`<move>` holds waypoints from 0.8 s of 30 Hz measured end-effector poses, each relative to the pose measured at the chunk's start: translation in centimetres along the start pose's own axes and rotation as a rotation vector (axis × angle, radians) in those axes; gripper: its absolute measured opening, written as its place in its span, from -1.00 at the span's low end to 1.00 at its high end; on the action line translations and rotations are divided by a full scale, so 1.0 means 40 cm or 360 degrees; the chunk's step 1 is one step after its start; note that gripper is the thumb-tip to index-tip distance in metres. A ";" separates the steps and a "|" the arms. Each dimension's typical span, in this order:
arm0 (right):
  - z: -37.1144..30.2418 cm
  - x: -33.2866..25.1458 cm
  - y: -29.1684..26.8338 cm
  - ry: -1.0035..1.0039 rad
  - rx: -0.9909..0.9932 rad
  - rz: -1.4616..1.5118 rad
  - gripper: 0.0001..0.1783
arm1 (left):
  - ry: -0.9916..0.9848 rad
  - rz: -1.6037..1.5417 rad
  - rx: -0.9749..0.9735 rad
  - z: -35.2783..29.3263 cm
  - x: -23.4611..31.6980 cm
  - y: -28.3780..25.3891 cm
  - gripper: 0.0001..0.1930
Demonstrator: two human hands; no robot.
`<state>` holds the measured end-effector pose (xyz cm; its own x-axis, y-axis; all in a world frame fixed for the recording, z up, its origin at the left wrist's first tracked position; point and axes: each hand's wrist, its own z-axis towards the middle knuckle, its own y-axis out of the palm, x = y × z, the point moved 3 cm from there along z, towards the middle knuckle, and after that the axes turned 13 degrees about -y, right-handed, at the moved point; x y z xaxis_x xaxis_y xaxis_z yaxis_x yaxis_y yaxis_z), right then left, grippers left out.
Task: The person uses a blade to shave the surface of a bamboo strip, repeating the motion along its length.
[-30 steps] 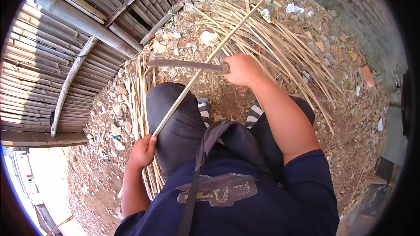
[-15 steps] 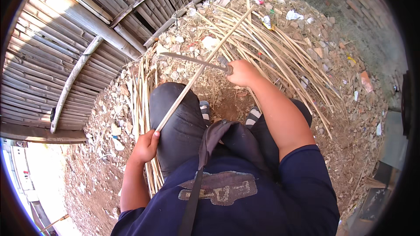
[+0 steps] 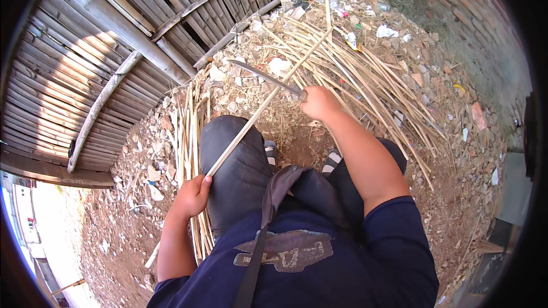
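Note:
Near my left thigh, my left hand [image 3: 194, 195] is closed round the lower end of a long pale bamboo strip [image 3: 250, 123]. The strip slants up and away to the right across my left knee, its far end over a pile of strips. My right hand [image 3: 321, 104] grips the handle of a long-bladed knife [image 3: 254, 71], and the blade reaches out to the left. Blade and strip cross just left of my right hand; whether the edge bites into the strip I cannot tell.
Many bamboo strips [image 3: 365, 85] lie in a fanned pile ahead and to the right. Another bundle [image 3: 185, 134] lies by my left leg. Rubble and litter [image 3: 387, 31] cover the ground. A bamboo wall [image 3: 94, 88] stands at left, a brick wall [image 3: 456, 5] at right.
The knife has turned a little, its tip now pointing more upward, and my right hand is slightly lower. My left hand keeps its hold on the strip. The whole view has shifted slightly.

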<state>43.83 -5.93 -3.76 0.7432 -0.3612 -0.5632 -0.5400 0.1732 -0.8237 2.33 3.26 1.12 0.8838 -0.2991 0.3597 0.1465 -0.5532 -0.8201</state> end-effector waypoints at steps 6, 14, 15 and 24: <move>-0.026 -0.092 -0.013 -0.0201 -0.0059 -0.0228 -0.69 | -0.0039 -0.0035 -0.0094 -0.001 -0.021 -0.003 -0.51; 0.021 0.031 0.014 0.0008 -0.0235 -0.0036 -0.60 | 0.0053 -0.0236 -0.0126 0.018 -0.010 -0.001 -0.49; 0.014 0.001 0.004 0.0021 -0.0257 -0.0029 -0.58 | 0.0028 -0.0243 -0.0125 0.012 -0.011 -0.005 -0.49; -0.002 -0.008 -0.006 -0.0115 -0.0142 0.0044 -0.69 | 0.0125 -0.0241 -0.0041 0.026 -0.030 0.030 -0.52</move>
<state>43.69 -5.94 -3.37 0.7524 -0.2898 -0.5916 -0.5912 0.0991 -0.8004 1.91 3.76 -0.76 0.8149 -0.2702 0.5128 0.2629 -0.6161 -0.7425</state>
